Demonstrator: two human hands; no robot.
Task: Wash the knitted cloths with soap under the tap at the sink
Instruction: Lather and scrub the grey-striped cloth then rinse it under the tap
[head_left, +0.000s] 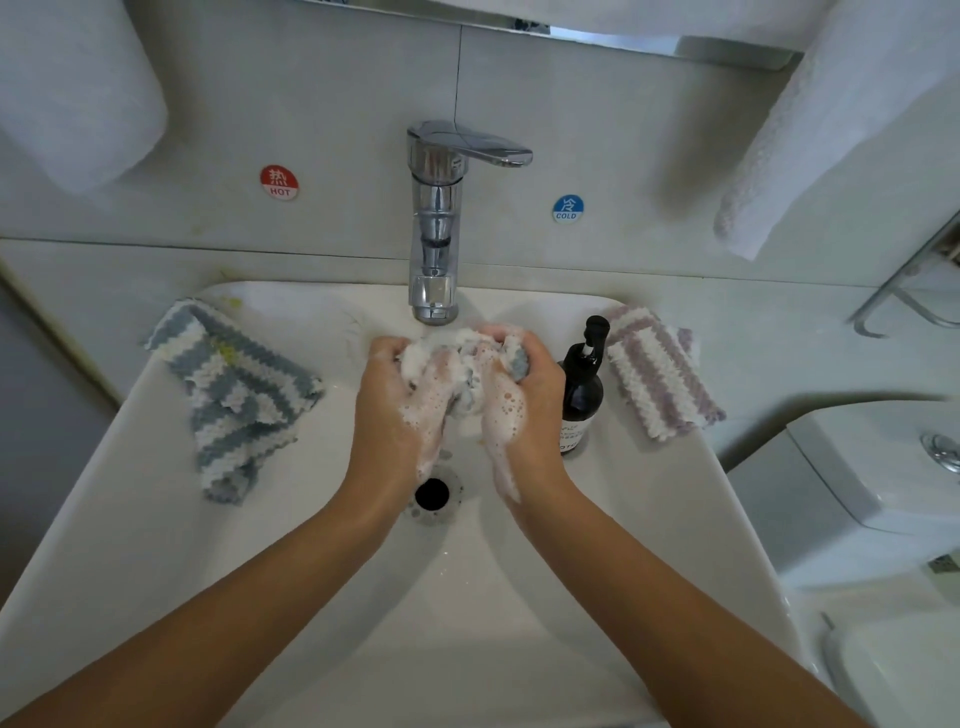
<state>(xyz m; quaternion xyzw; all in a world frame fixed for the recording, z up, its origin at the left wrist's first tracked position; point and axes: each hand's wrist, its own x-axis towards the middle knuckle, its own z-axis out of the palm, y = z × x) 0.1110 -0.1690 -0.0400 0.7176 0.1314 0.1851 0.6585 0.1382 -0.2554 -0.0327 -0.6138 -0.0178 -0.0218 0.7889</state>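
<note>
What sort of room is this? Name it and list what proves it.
Probably a bathroom: a white sink with a chrome tap, what looks like a toilet cistern beside it, and a towel hanging above.

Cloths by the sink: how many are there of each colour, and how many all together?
Grey-blue and white striped cloths: 2, one lying on the sink's left rim, one soapy and bunched up between the left hand and the right hand
Purple and white striped cloths: 1, on the right rim
Total: 3 cloths
</note>
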